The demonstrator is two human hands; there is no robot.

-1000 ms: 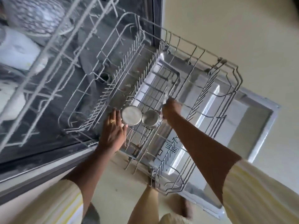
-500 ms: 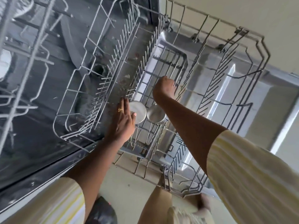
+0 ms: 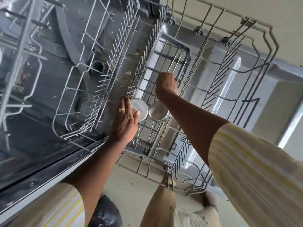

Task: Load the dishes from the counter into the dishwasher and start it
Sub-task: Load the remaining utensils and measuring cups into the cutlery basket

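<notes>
Two steel cups [image 3: 158,110] side by side in the pulled-out lower rack [image 3: 255,66], near its front edge, bases up. Left hand [image 3: 126,122] flat, fingers loose against one cup [image 3: 138,110]; right hand [image 3: 166,86] curled on rack wires, grip unclear. Open dishwasher door [image 3: 246,89] beneath, pale floor [image 3: 129,182] below.

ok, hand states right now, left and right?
Left hand: open, fingers spread flat against the steel cup in the rack.
Right hand: curled inside the rack; cannot tell if it holds anything.
</notes>
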